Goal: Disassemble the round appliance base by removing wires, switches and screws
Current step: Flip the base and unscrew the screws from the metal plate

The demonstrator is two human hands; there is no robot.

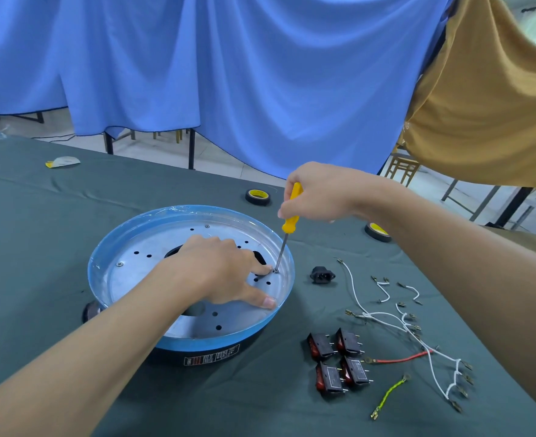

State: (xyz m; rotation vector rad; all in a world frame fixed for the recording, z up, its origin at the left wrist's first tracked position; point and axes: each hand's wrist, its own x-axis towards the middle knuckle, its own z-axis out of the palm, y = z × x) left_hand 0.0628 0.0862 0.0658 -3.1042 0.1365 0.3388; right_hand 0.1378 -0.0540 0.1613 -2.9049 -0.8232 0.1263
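While right hand (318,193) clamps screwdriver (288,222), shaft near-upright, tip on screw (275,270) below; left hand (225,272) splayed on base (287,279), fingertip beside.

Green-clothed table (71,216) with round base (191,342), switches (339,361), wires (395,323), tape rolls (258,197), socket (322,274).

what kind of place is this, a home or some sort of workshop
Probably a makeshift workshop or training room, not a home: a work table under dark green cloth, blue sheets hung as partitions, and removed switches and wires laid out beside the appliance base.
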